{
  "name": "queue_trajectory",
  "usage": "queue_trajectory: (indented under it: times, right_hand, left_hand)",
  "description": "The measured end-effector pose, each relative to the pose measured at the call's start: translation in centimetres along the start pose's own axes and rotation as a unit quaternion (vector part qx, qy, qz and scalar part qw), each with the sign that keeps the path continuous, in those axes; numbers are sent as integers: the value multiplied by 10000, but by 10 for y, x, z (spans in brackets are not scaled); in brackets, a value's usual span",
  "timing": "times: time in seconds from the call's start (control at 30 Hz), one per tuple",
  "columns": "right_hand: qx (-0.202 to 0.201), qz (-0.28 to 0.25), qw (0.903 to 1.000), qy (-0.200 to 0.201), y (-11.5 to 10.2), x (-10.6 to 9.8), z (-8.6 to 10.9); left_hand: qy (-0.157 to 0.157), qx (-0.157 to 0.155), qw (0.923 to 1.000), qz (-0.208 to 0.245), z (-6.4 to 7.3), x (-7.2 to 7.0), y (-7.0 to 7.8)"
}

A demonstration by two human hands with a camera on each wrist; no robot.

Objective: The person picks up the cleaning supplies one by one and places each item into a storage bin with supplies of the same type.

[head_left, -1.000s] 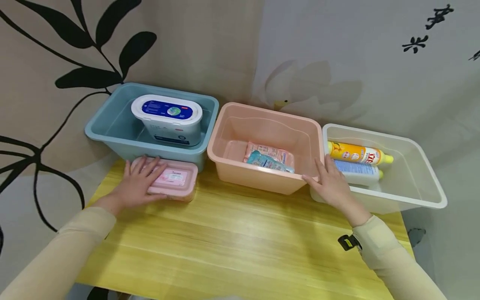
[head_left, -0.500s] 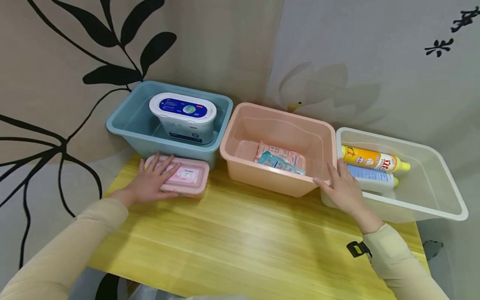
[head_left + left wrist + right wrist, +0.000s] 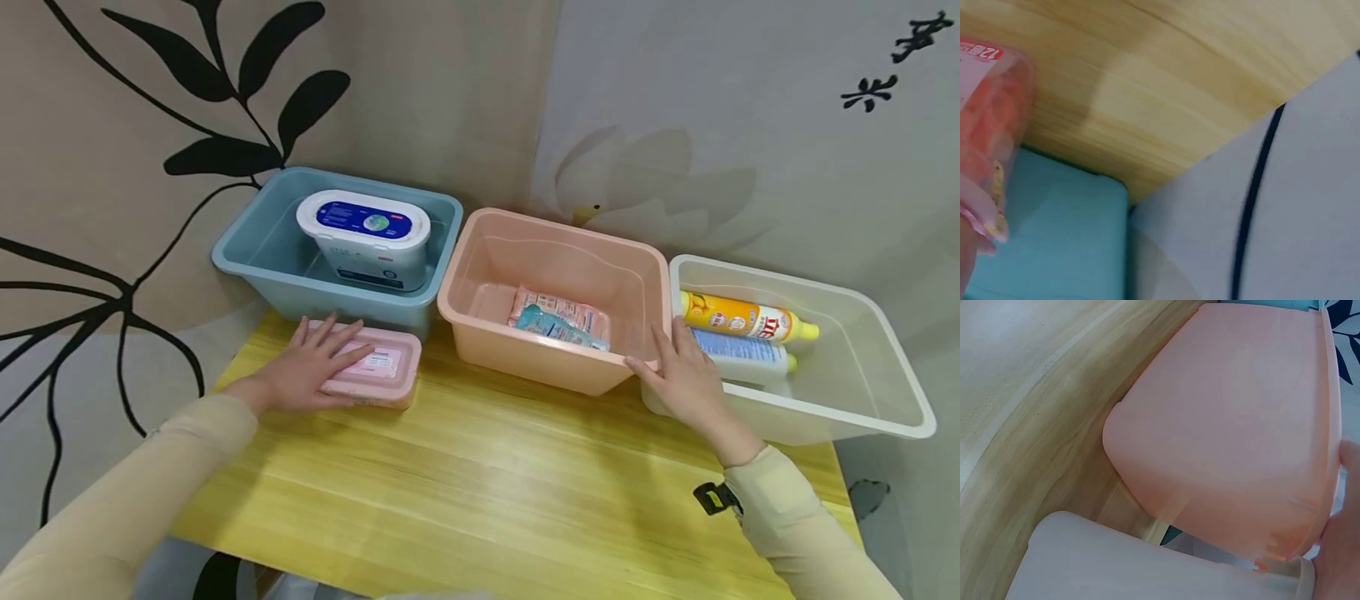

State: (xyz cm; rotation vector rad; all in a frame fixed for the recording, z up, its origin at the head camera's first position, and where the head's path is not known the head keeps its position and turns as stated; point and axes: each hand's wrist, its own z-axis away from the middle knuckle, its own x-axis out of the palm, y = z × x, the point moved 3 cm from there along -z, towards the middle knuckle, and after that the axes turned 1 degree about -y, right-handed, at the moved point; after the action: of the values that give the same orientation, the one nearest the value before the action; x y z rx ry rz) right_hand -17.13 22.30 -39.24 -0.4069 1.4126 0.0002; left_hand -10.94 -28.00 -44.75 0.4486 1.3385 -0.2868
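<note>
My left hand (image 3: pixel 307 371) rests with fingers spread on the lid of a pink-lidded plastic box (image 3: pixel 386 358), its thumb along the near side. This box lies on the table just in front of the blue bin (image 3: pixel 345 304). In the left wrist view the box (image 3: pixel 1000 109) shows clear sides with reddish-orange contents. My right hand (image 3: pixel 686 383) lies where the peach bin (image 3: pixel 525 362) and the white bin (image 3: pixel 757 412) meet, fairly straight fingers touching their rims. From the right wrist, the peach bin's outer wall (image 3: pixel 1222 425) fills the view, part of the hand (image 3: pixel 1342 550) at its rim.
A white tub with a blue label (image 3: pixel 367 237) stands in the blue bin. Two small packets, one pink (image 3: pixel 577 311) and one teal (image 3: pixel 555 327), lie in the peach bin. The white bin holds a yellow-orange bottle (image 3: pixel 738 317) and a white-blue bottle (image 3: pixel 738 354).
The head view has shifted, moving the whole scene rightward in the frame. Under my left hand, the pink-lidded box has slid slightly right and nearer me. My right hand stays at the rims.
</note>
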Motion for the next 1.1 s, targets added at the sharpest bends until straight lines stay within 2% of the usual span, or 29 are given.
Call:
queue_trajectory:
  times: [0.1, 0.17, 0.3, 0.47, 0.57, 0.7, 0.8, 0.97, 1.1]
  right_hand:
    - [-4, 14, 10000, 9, -1, 0, 0]
    - [-7, 31, 10000, -18, -1, 0, 0]
    - [28, 28, 10000, -61, 0, 0, -1]
    - [41, 35, 10000, -55, -1, 0, 0]
    - [59, 75, 9999, -51, -2, -1, 1]
    - [98, 111, 9999, -43, -1, -1, 2]
    - [131, 125, 9998, -36, 0, 0, 2]
    - [104, 153, 9998, 50, 2, 2, -1]
    - [99, 181, 9998, 38, 1, 2, -2]
  left_hand:
    - [-35, 498, 9987, 27, -9, 0, 6]
    - [-73, 718, 9974, -48, -15, 0, 10]
    - [-133, 871, 9959, -197, -23, -2, 11]
    - [-228, 1076, 9930, -443, -25, -6, 7]
    - [-194, 1350, 9890, -571, -25, -6, 6]
    - [31, 1787, 9815, -682, -27, -7, 8]
    - [65, 1915, 9785, -762, -31, -9, 8]
    - [-376, 1858, 9787, -783, -38, -15, 7]
    - [-478, 1850, 9785, -773, -37, -18, 8]
